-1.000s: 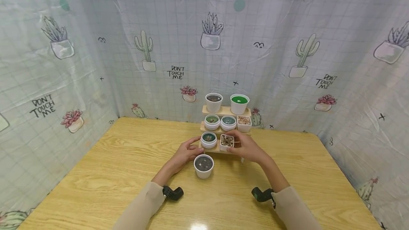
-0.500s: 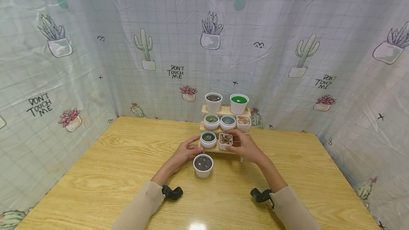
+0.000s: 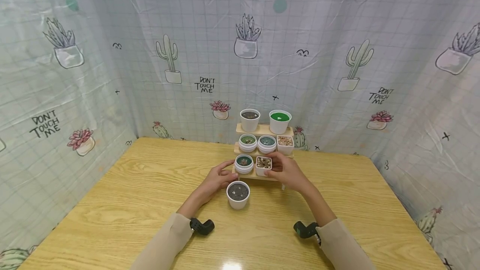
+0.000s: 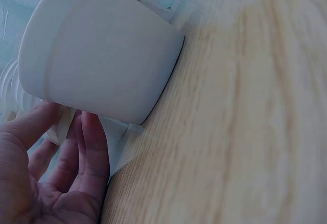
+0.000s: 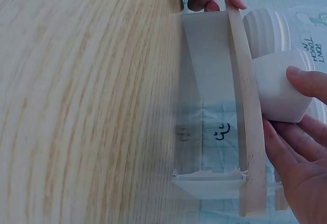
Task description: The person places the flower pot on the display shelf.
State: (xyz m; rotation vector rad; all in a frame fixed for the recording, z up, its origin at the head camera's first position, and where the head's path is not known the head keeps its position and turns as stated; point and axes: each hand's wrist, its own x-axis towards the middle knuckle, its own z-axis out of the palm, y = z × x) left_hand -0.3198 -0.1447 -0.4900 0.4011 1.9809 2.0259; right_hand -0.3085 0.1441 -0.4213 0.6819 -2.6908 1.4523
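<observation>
My right hand (image 3: 288,173) holds a small square white pot (image 3: 263,166) filled with pebbles, thumb on its front and fingers round its right side. In the right wrist view this pot (image 5: 283,88) sits on the lowest board (image 5: 250,111) of a three-tier wooden shelf. My left hand (image 3: 217,179) grips the left end of that board (image 4: 62,127), beside a round white ribbed pot (image 3: 244,164) with a dark green top. A larger white pot (image 3: 238,197) of dark soil stands on the table in front of the shelf and fills much of the left wrist view.
The middle tier bears two round ribbed pots (image 3: 247,143) and a square pot of pale pebbles (image 3: 285,147). On the top tier stand a soil pot (image 3: 249,122) and a green-filled pot (image 3: 279,123). A patterned curtain (image 3: 180,107) borders the wooden table (image 3: 150,186).
The square pot in my right hand has slid slightly left along the lowest board, closer to the round ribbed pot. My left hand keeps its hold on the board's end.
</observation>
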